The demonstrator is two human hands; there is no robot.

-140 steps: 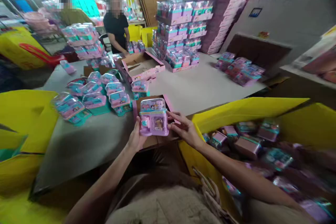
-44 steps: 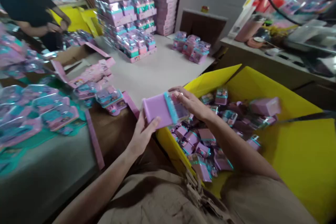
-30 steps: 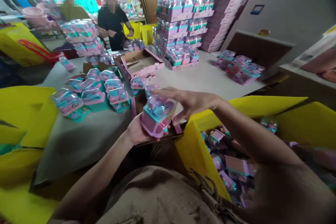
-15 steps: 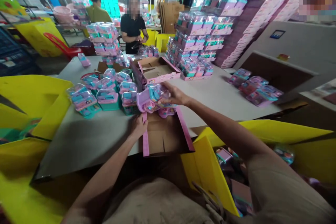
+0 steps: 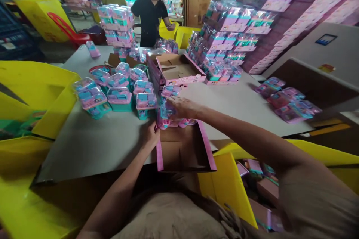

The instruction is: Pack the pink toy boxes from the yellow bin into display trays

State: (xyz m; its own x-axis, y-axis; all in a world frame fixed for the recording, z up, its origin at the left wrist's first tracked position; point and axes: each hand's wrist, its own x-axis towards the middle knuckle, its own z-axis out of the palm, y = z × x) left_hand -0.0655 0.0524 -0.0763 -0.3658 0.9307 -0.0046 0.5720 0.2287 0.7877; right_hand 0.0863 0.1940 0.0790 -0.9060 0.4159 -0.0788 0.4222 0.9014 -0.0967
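Several pink-and-teal plastic containers with clear lids (image 5: pixel 169 90) sit together at the far end of a shallow brown cardboard tray with pink edges (image 5: pixel 207 145). From here the tray looks only partly filled: its brown floor shows across the whole near part, and I'd judge most of its room unused. How many containers are in it I can't tell, because the right hand (image 5: pixel 183 109) covers some.

That hand's fingers curve over and hold one pink-and-teal container (image 5: pixel 163 115) at the tray's far left corner; whether it rests fully on the cardboard is hidden. The left hand (image 5: pixel 151 134) has its fingers narrowed on the tray's left edge, just beside that container.

To the left on the grey tabletop (image 5: pixel 120 145) stands a cluster of green-based containers with clear lids (image 5: pixel 119 99). Many more pieces lie jumbled inside a yellow bin (image 5: pixel 230 183) at the near right. Farther back, loaded trays stand in a tall stack (image 5: pixel 230 41), so plenty looks packed there, while an open pink-sided box (image 5: pixel 182 78) shows bare cardboard inside. Behind it stands a person in a dark shirt (image 5: pixel 151 16).
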